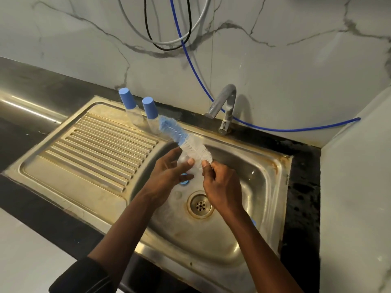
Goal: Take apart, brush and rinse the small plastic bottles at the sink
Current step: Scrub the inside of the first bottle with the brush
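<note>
My left hand (pixel 169 172) is closed around a small clear plastic bottle (pixel 183 159) over the sink basin, mostly hidden by the fingers. My right hand (pixel 220 182) grips the lower end of a blue-and-white bottle brush (pixel 182 137), whose bristled head points up and left, away from the bottle. A blue part (pixel 184 180) shows just under my left fingers. Two more clear bottles with blue caps (pixel 127 98) (pixel 150 107) stand upright at the back edge of the drainboard.
The steel sink basin (pixel 260 187) has a round drain (pixel 200 205) below my hands. A chrome tap (pixel 226 106) stands at the back, no water running. A ribbed drainboard (pixel 101 142) lies left. A blue hose (pixel 296 129) and cables hang on the marble wall.
</note>
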